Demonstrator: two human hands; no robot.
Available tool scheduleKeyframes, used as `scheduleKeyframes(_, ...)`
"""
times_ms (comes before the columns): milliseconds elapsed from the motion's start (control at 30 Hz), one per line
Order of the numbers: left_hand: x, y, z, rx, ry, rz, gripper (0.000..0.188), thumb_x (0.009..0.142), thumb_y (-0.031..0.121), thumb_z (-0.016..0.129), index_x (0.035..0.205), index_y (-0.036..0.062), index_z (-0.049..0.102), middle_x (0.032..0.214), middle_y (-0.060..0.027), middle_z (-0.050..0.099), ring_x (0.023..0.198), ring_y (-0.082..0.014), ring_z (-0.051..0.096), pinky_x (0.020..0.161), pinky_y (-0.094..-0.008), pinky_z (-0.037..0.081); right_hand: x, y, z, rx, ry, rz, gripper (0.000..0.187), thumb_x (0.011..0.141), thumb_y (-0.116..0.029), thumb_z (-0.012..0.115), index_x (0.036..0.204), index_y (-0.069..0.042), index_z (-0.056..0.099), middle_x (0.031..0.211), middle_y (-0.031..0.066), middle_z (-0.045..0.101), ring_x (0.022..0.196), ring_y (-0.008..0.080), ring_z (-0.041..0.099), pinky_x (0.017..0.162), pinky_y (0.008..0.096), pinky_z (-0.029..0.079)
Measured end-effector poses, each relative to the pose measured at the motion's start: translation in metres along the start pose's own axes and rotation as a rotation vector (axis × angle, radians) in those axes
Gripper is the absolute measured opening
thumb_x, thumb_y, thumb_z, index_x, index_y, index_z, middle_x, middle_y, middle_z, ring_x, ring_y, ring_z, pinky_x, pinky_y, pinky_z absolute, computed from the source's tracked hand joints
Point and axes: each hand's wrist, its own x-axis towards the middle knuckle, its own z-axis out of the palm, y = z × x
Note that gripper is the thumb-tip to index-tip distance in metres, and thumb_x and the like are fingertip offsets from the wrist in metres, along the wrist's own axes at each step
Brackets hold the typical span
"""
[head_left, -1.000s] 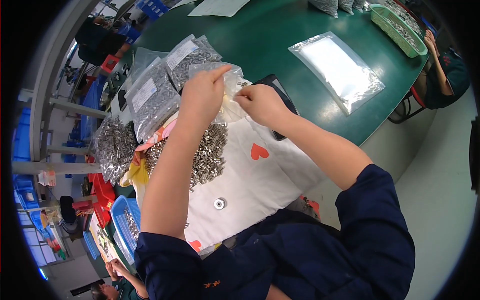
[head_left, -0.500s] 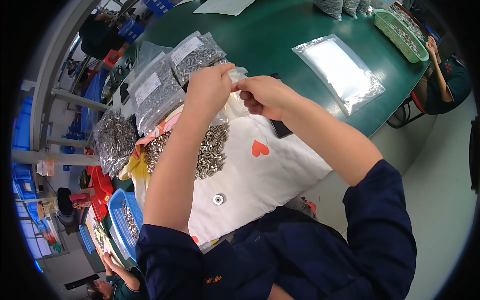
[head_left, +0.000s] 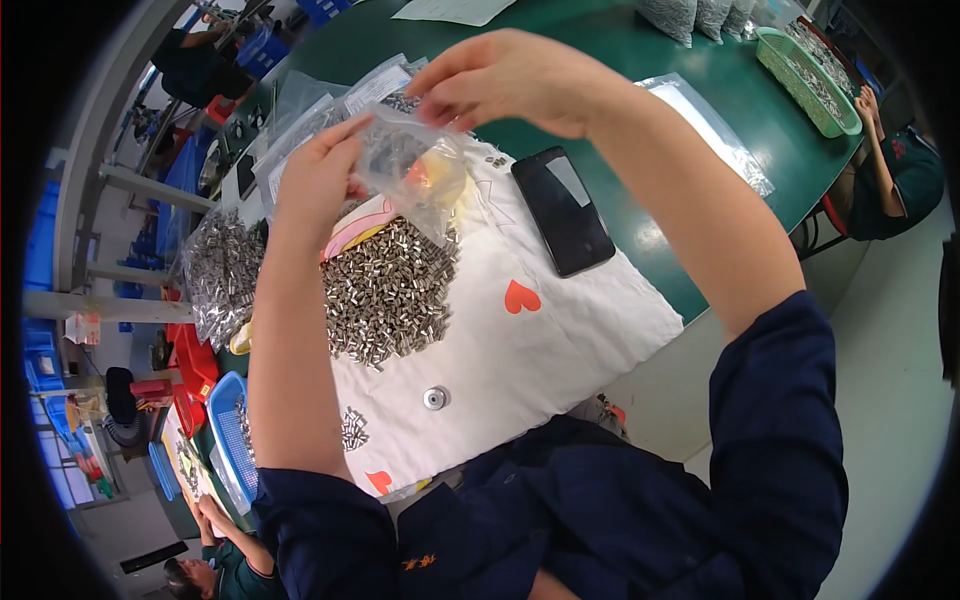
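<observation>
Both my hands hold up a small clear plastic bag (head_left: 415, 170) with a few small metal parts inside. My left hand (head_left: 320, 175) grips its left edge, and my right hand (head_left: 500, 80) pinches its top right corner. Under the bag a heap of small shiny metal cylinders (head_left: 385, 290) lies on a white cloth (head_left: 530, 350) printed with red hearts. A smaller clump of the same metal parts (head_left: 353, 428) and a round metal ring (head_left: 434, 398) lie nearer to me on the cloth.
A black phone (head_left: 563, 210) lies on the cloth's far right. Filled clear bags (head_left: 222, 270) lie at the left, more bags (head_left: 330, 100) beyond them. The green table (head_left: 620, 60) carries a flat clear bag (head_left: 715, 130) and a green basket (head_left: 808, 65). Other people sit at the far right (head_left: 895, 160) and lower left (head_left: 215, 555).
My hands have lifted the small bag up and toward me, away from the table. My right hand has moved to the bag's top corner.
</observation>
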Motion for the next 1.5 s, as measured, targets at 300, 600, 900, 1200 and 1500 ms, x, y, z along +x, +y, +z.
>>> scheduleKeyframes(300,-0.027,0.001,-0.026,0.19,0.026,0.062,0.028,0.085,0.013,0.048,0.11,0.0059,0.058,0.067,0.0051,0.049,0.055,-0.0023,0.044,0.051,-0.0175,0.039,0.046,0.159,-0.012,-1.203,0.016,-0.083,0.017,0.068,-0.006,0.055,0.08,-0.009,0.066,0.082,0.0108,0.063,0.081,0.0285,0.06,0.071,0.0372,0.048)
scheduleKeyframes(600,-0.031,-0.006,-0.027,0.168,0.015,0.074,0.026,0.086,0.011,0.048,0.109,0.0058,0.059,0.069,0.0063,0.052,0.056,-0.0002,0.042,0.051,-0.0157,0.036,0.058,0.161,-0.001,-1.329,-0.058,0.01,0.013,0.07,-0.005,0.053,0.08,-0.008,0.062,0.083,0.0112,0.057,0.081,0.0291,0.057,0.07,0.0367,0.046)
scheduleKeyframes(900,-0.033,-0.005,-0.019,0.13,0.012,0.069,0.028,0.087,0.013,0.048,0.112,0.0037,0.057,0.067,0.0078,0.051,0.058,0.0013,0.042,0.053,-0.0136,0.032,0.053,0.163,-0.003,-1.388,0.031,-0.137,0.014,0.069,-0.006,0.053,0.075,-0.005,0.065,0.076,0.0138,0.063,0.075,0.0288,0.062,0.065,0.0356,0.05)
scheduleKeyframes(1200,-0.032,-0.008,-0.023,0.142,-0.01,0.078,0.027,0.086,0.011,0.049,0.111,0.0037,0.057,0.079,0.0024,0.057,0.062,-0.0012,0.047,0.054,-0.0164,0.038,0.051,0.172,-0.006,-1.174,0.182,-0.164,0.01,0.069,-0.006,0.055,0.078,-0.005,0.057,0.078,0.0141,0.058,0.076,0.03,0.058,0.065,0.0377,0.047)
scheduleKeyframes(1500,-0.026,-0.002,-0.014,0.139,-0.021,0.149,0.026,0.085,0.011,0.051,0.109,0.0034,0.058,0.077,0.0029,0.056,0.066,-0.0022,0.046,0.058,-0.0169,0.039,0.058,0.171,-0.018,-1.043,0.078,-0.114,0.015,0.064,0.0,0.055,0.077,-0.006,0.059,0.077,0.0099,0.06,0.076,0.0269,0.058,0.066,0.0348,0.046)
